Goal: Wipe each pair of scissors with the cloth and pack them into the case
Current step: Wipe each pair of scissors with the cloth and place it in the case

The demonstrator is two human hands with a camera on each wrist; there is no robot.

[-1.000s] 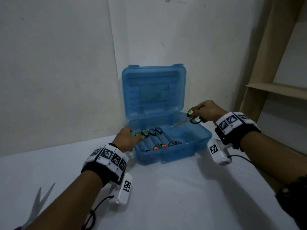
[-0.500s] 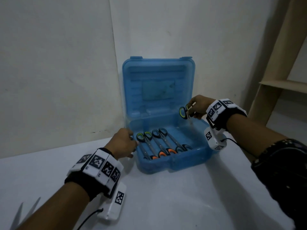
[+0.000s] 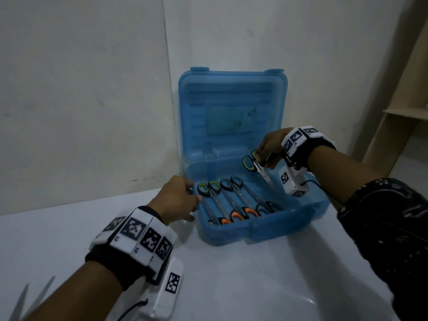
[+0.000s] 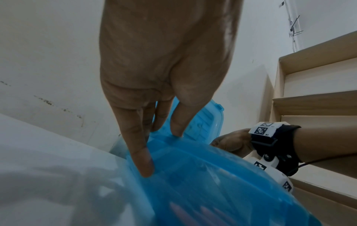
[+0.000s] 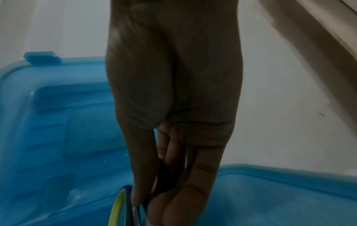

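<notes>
At the lower left corner of the head view, the pale blades of a loose pair of scissors [image 3: 27, 297] lie on the smooth white table [image 3: 231, 286], nearest the left forearm. Farther in, at frame centre, the left hand [image 3: 176, 200] rests on the left rim of the translucent blue plastic case [image 3: 254, 232]; in the left wrist view its straight fingers [image 4: 142, 160] press the rim and curl round nothing. Inside the tray, four packed pairs of scissors [image 3: 231, 200] lie side by side, their long axes running near to far, alternating loops toward the lid and loops toward the front wall; handle trims read green, dark and orange, blades bare metal. To the right of that row the tray floor is bare. Above this bare strip, right of centre, the right hand [image 3: 271, 144] pinches the green-handled scissors [image 3: 253, 164] at the handle loops, blades closed and slanting down toward the lower right, tips over the tray. The governing relation: the free slot lies directly below and slightly nearer than the right hand, so the held pair likely needs its long axis turned parallel to the row before lowering. Farthest back, the ribbed lid [image 3: 231, 117] stands upright against the matte wall. No cloth is visible.
</notes>
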